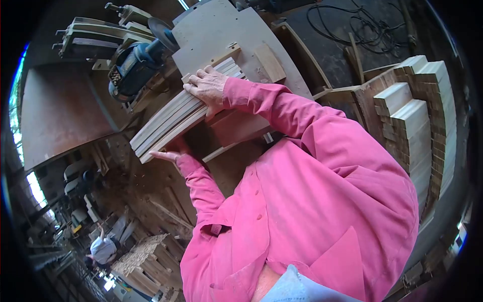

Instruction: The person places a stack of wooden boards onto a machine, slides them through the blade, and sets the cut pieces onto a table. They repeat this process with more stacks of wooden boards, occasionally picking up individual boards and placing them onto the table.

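Head view: the right hand point(210, 87) clasped long pale wooden strips point(168, 119) while the open left hand point(167, 156) braced their ends, which needed keeping flush.

Strips point(168, 121) upper left of centre, below motor point(133, 70). Board stacks point(420, 126) far right, cable point(359, 22) upper right. Block pile point(146, 259) lower left.

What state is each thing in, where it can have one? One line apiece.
Wooden strips: bunched together, held
Right hand: gripping the strips
Left hand: open, touching the strips
Wooden block: lying on the pale tabletop
Cable: loosely coiled
Stacked wood: piled in steps
Blue motor: running or off, unclear
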`<move>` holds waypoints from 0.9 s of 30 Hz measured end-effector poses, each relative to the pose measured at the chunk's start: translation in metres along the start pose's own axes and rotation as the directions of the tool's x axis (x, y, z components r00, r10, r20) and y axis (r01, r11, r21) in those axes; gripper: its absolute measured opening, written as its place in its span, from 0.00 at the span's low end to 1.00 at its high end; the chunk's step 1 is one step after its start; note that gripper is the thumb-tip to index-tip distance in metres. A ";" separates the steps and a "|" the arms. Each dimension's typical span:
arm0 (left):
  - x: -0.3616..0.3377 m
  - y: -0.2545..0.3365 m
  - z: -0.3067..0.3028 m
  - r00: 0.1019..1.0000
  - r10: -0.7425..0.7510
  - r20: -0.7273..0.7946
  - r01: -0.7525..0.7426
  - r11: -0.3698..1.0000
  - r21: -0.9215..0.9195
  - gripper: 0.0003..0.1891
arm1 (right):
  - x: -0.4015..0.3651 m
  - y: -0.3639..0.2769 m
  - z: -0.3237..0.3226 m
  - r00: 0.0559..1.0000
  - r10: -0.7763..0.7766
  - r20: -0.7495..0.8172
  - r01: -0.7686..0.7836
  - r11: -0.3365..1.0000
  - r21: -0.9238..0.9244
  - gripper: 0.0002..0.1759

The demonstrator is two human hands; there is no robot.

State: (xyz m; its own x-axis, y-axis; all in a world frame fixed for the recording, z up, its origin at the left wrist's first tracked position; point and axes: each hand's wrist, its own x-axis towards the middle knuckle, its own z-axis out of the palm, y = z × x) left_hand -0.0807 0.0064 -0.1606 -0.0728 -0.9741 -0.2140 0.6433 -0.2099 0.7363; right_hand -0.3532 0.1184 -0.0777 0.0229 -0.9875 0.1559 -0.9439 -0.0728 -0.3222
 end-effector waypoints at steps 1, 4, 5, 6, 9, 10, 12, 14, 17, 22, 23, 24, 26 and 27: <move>0.001 -0.009 -0.009 1.000 -0.017 -0.007 0.017 1.000 -0.007 0.60 | -0.002 0.002 0.002 1.000 0.000 0.030 0.001 1.000 -0.009 0.66; 0.004 -0.030 -0.022 0.995 -0.034 0.091 0.044 0.992 -0.115 0.55 | -0.016 0.011 0.003 1.000 -0.010 0.028 0.010 1.000 -0.021 0.67; 0.002 -0.034 -0.020 0.990 -0.075 0.122 0.090 0.989 -0.121 0.53 | -0.023 0.015 0.000 1.000 -0.015 -0.001 0.015 0.999 -0.034 0.67; -0.002 -0.035 -0.019 0.981 -0.116 0.154 0.135 0.984 -0.120 0.52 | -0.030 0.018 -0.003 0.999 -0.019 -0.032 0.018 0.999 -0.042 0.66; -0.016 -0.035 -0.012 0.943 -0.242 0.228 0.268 0.959 -0.089 0.52 | -0.045 0.032 -0.008 1.000 0.001 -0.011 -0.002 0.998 -0.058 0.65; -0.019 -0.030 -0.012 0.940 -0.246 0.235 0.272 0.958 -0.088 0.52 | -0.050 0.038 -0.008 0.999 -0.019 -0.048 0.016 0.998 -0.053 0.65; -0.018 -0.001 -0.024 0.933 -0.263 0.246 0.267 0.964 0.016 0.50 | -0.051 0.035 -0.013 1.000 0.006 -0.012 -0.007 0.999 -0.046 0.66; 0.028 0.034 -0.064 0.979 -0.192 -0.072 0.201 0.967 0.158 0.39 | -0.050 0.036 -0.013 0.999 0.034 0.023 -0.033 0.999 -0.026 0.67; 0.032 0.075 -0.042 0.990 0.113 -0.081 -0.045 0.813 0.581 0.26 | -0.051 0.034 -0.010 0.996 0.060 0.062 -0.056 0.997 -0.061 0.66; 0.089 0.113 -0.052 0.974 -0.116 0.196 -0.177 0.156 0.972 0.19 | -0.052 0.029 -0.006 0.992 0.113 0.060 -0.109 0.992 -0.064 0.67; 0.085 0.113 -0.046 0.969 -0.114 0.219 -0.205 0.117 0.972 0.20 | -0.054 0.028 -0.005 0.992 0.120 0.042 -0.117 0.990 -0.076 0.68; 0.081 0.113 -0.040 0.966 -0.126 0.227 -0.215 0.105 0.971 0.20 | -0.054 0.028 -0.003 0.992 0.127 0.024 -0.125 0.988 -0.089 0.68; 0.083 0.115 -0.038 0.958 -0.139 0.251 -0.242 0.080 0.967 0.20 | -0.055 0.030 0.001 0.993 0.119 -0.015 -0.120 0.991 -0.054 0.70; 0.085 0.119 -0.038 0.969 -0.163 0.184 -0.179 0.044 0.983 0.20 | -0.057 0.029 0.001 0.993 0.116 -0.025 -0.118 0.991 -0.064 0.66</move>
State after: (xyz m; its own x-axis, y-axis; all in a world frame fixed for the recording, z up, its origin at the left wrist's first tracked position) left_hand 0.0181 -0.0980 -0.1155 -0.3157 -0.9255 -0.2091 -0.7073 0.0827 0.7020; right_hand -0.3817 0.1722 -0.0966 -0.0953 -0.9855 0.1403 -0.9592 0.0532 -0.2776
